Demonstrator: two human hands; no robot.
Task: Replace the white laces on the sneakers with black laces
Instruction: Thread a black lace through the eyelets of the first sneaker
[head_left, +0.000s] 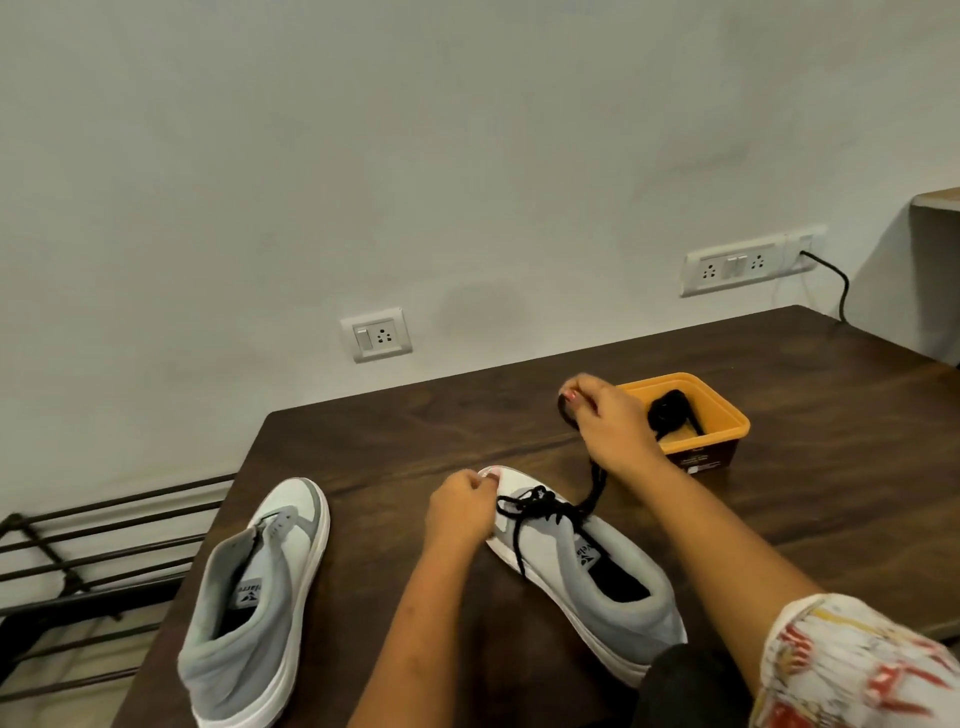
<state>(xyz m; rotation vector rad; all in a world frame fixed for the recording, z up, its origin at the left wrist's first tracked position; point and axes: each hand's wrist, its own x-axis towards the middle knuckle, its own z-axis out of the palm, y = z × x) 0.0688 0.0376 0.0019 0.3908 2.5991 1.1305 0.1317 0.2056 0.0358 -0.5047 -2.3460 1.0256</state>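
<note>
Two grey-and-white sneakers stand on the dark wooden table (779, 493). The right sneaker (592, 587) has a black lace (535, 512) threaded through its front eyelets. My left hand (460, 512) grips the toe of that sneaker with curled fingers. My right hand (610, 426) is raised beyond the shoe and pinches the end of the black lace, which runs taut down to the eyelets. The left sneaker (260, 597) stands apart at the left with no lace visible in it. Another black lace (670, 413) lies bundled in an orange box (722, 415).
The orange box stands right behind my right hand. A black metal rack (78, 561) is on the floor left of the table. Wall sockets (376, 334) sit above the table's far edge, and a black cable (836, 280) hangs at the far right.
</note>
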